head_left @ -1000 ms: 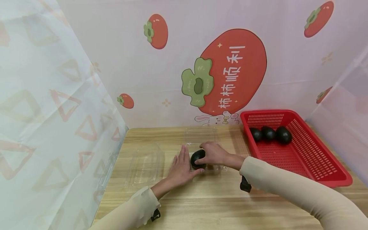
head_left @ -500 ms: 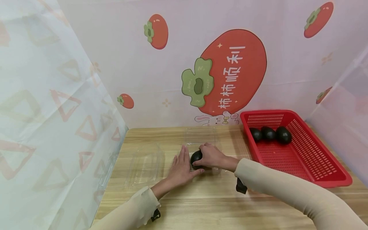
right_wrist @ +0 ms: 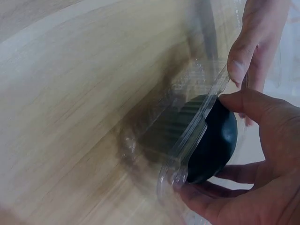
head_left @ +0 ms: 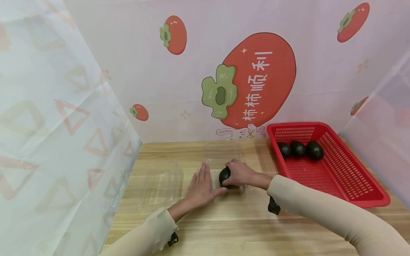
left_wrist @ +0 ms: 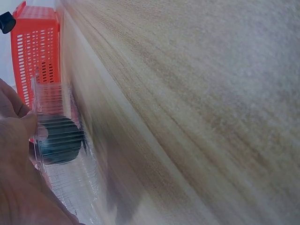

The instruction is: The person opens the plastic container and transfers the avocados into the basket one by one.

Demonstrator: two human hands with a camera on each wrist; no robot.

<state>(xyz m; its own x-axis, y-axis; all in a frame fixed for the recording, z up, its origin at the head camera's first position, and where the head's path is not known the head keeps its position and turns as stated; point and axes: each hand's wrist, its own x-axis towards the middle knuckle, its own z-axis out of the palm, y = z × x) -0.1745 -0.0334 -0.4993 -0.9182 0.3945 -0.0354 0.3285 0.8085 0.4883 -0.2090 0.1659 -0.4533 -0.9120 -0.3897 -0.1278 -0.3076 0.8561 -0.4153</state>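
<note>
In the head view, a dark avocado [head_left: 224,176] sits within the base of a clear plastic clamshell box [right_wrist: 171,157], whose lid [head_left: 223,151] is folded back towards the wall. The person's right hand [head_left: 241,173] grips it, thumb and fingers on opposite sides, as the right wrist view also shows. At the left side of the box lies the left hand [head_left: 201,186], fingers straight and thumb out towards the fruit. From the left wrist, the left thumb [left_wrist: 29,123] appears at the box's rim, and the avocado [left_wrist: 62,140] shows through the ribbed plastic.
Another clear plastic box [head_left: 161,183] rests on the wooden table [head_left: 224,227] to the left. On the right stands a red perforated basket [head_left: 358,170] with several avocados [head_left: 298,148] near its far left corner. Printed cloth walls [head_left: 179,121] enclose the table's back and sides.
Over the last half second, the right hand has shifted the avocado a little to the right, away from the left hand. The left hand stays in place.
</note>
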